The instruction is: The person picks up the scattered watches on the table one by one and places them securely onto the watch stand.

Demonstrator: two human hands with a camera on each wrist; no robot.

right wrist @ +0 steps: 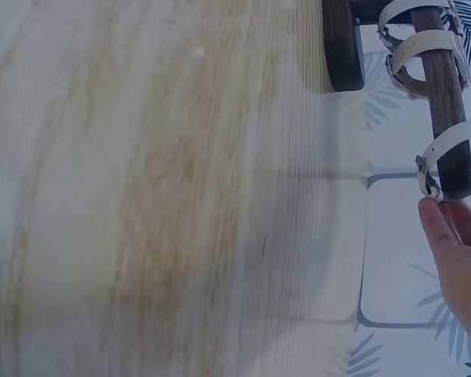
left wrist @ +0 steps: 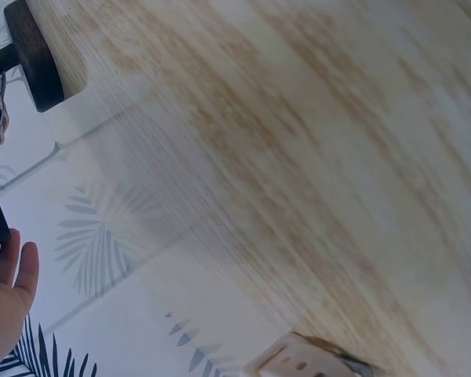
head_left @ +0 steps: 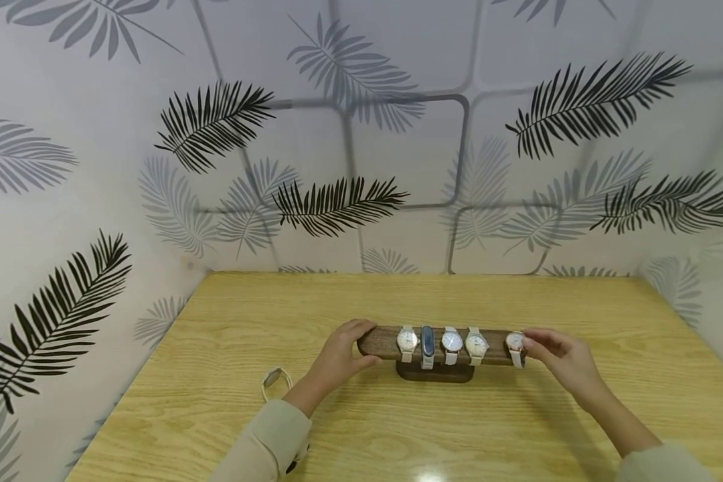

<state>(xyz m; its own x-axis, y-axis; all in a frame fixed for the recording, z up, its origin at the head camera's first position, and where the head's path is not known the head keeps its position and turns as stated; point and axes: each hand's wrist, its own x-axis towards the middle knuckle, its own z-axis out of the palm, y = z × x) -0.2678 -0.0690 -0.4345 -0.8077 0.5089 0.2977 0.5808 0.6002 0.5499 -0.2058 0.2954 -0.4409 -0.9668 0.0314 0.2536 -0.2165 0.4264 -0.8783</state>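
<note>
A dark wooden watch stand [head_left: 381, 342] has a horizontal bar on a small base. My left hand [head_left: 337, 356] grips the bar's left end, thumb in front and fingers over the top. At its other end my right hand [head_left: 568, 367] pinches a white-strapped wristwatch [head_left: 515, 343] that loops round the bar. Its pale strap [right wrist: 454, 138] arches over the wood in the right wrist view, with the fingertips just below. Further left on the bar sit a round watch [head_left: 407, 340], a dark-faced fitness band [head_left: 428, 341] and two more white-strapped watches [head_left: 451, 341].
Another pale-strapped watch [head_left: 272, 377] lies on the wooden table [head_left: 229, 314], left of my left forearm. Its strap [left wrist: 294, 360] shows holes at the bottom of the left wrist view. A leaf-patterned wall [head_left: 397, 154] rises behind the table.
</note>
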